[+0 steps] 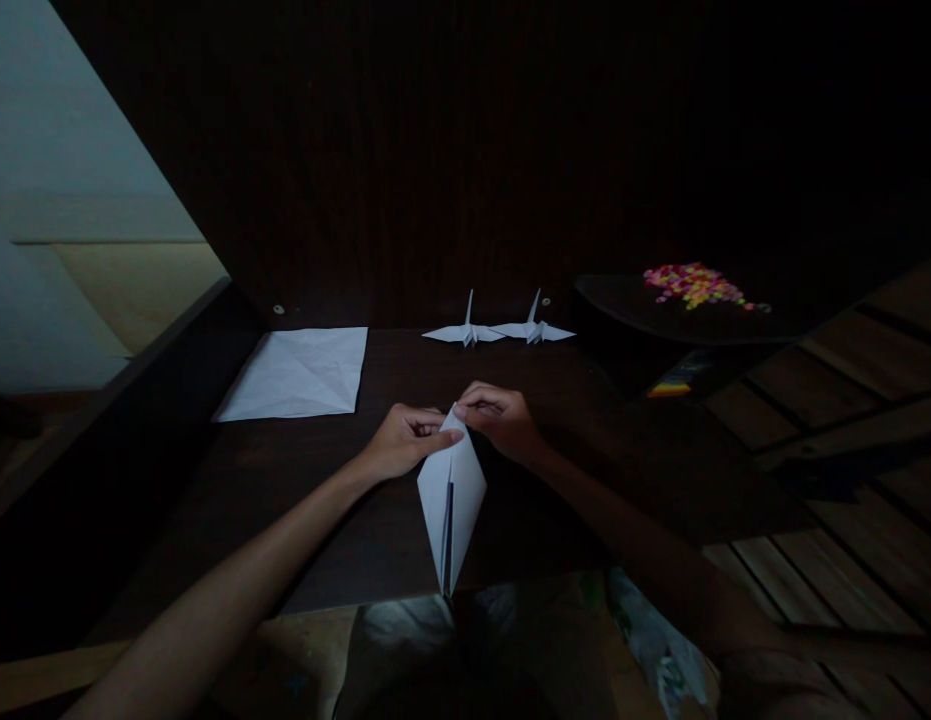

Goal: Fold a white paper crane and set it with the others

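Both my hands grip a sheet of white paper folded into a long diamond [469, 485], with a slit running down its lower half toward me. My left hand [405, 440] pinches it from the left, thumb lying across the upper part and fingers behind. At the far tip, my right hand [502, 415] pinches the paper between thumb and fingers. Beyond my hands, two folded white paper cranes stand side by side, one on the left [469, 333] and one on the right [536, 331], wings touching or overlapping. A creased square paper sheet [304, 372] lies to the left.
The dark wooden table [285, 540] has a raised side board [112, 430] on the left and a tall back panel [405, 160]. On a dark rounded shelf [615, 305] at right sits a pile of small colorful pieces [697, 285]. Wooden slats [832, 385] run along the right.
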A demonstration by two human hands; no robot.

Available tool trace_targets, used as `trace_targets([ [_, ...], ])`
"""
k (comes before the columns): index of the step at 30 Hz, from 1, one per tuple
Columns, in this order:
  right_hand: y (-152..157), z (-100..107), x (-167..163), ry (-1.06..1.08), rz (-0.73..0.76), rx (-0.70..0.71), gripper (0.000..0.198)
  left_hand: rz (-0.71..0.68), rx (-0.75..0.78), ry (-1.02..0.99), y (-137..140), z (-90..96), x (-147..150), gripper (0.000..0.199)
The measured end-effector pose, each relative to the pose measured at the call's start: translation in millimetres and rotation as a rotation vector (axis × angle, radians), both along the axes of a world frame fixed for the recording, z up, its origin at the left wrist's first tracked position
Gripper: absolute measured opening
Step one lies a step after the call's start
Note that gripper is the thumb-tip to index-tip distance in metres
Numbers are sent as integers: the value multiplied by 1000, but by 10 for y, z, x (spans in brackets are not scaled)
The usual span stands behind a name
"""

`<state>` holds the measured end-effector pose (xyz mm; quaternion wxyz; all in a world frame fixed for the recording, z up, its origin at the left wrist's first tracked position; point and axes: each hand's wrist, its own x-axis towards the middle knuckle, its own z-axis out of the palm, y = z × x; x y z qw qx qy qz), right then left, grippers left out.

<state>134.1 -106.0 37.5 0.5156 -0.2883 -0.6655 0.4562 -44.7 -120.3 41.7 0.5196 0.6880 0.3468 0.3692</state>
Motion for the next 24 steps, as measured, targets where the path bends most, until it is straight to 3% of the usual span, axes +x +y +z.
trace_targets([
  [11, -18, 4, -26, -45, -61, -21, 22, 21, 18, 7, 8, -17, -14, 29],
  [24, 9, 28, 38, -340, -65, 167, 21, 225, 133, -57, 10, 33, -44, 22],
])
